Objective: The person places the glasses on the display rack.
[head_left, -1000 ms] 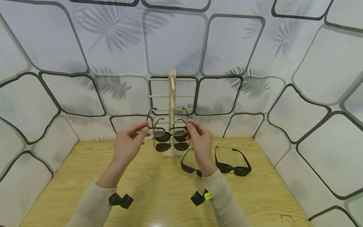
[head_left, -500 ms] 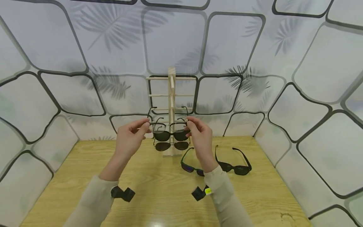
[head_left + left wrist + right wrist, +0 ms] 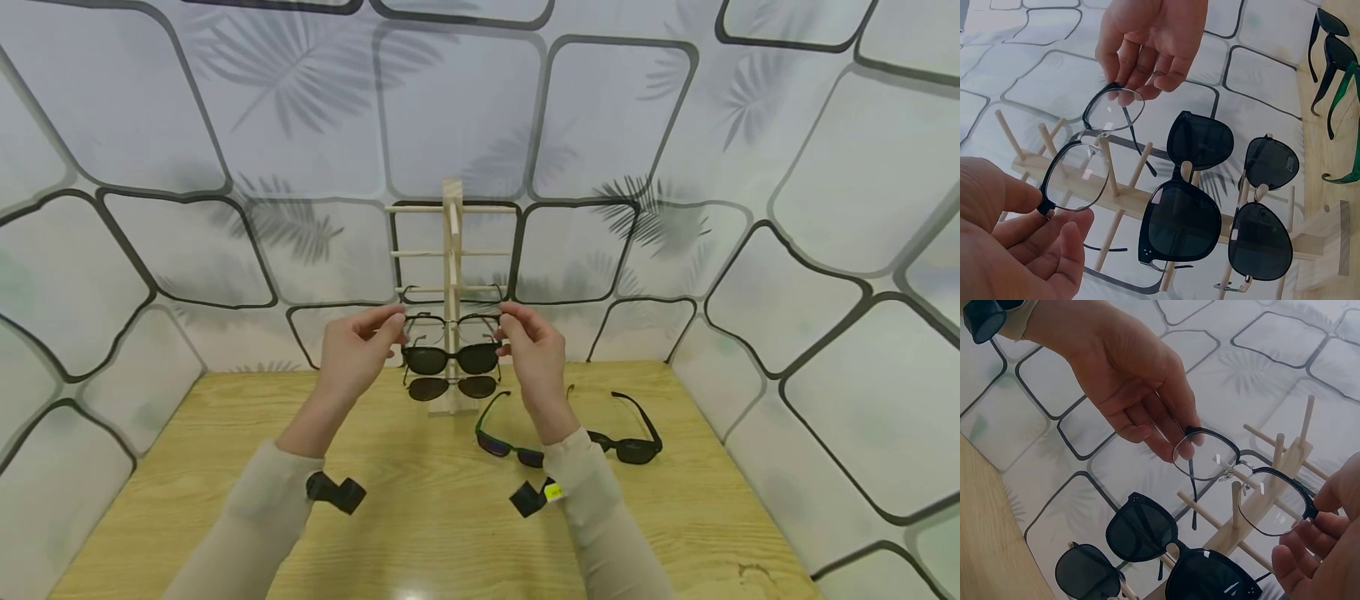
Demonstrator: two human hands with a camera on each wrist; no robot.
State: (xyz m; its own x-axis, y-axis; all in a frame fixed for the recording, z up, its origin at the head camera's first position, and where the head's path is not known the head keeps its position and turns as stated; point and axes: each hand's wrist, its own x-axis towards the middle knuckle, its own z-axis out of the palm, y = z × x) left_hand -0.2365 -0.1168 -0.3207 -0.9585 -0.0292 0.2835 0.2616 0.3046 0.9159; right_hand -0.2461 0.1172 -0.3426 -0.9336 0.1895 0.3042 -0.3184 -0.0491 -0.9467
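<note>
Clear-lensed eyeglasses (image 3: pixel 1079 175) with a black browline stand in front of the wooden rack (image 3: pixel 452 250), arms towards the pegs. My left hand (image 3: pixel 356 354) pinches one end of the frame between thumb and fingers. At the other end, my right hand (image 3: pixel 534 362) pinches the opposite hinge. Whether the eyeglasses rest on a peg, I cannot tell. Just below hang black sunglasses (image 3: pixel 427 361) on the rack. Under those is a second pair, dark sunglasses with a thin metal frame (image 3: pixel 427 389).
On the wooden table (image 3: pixel 405 500), green-framed sunglasses (image 3: pixel 495 447) lie right of the rack's foot, partly behind my right arm. Black sunglasses (image 3: pixel 636 451) lie farther right with arms unfolded. Upper pegs (image 3: pixel 415 209) of the rack hold nothing. Patterned walls (image 3: pixel 322 150) enclose the back and sides.
Both hands have moved the eyeglasses up and inward to the rack. The black sunglasses behind, partly covered before, now show fully beneath them.
</note>
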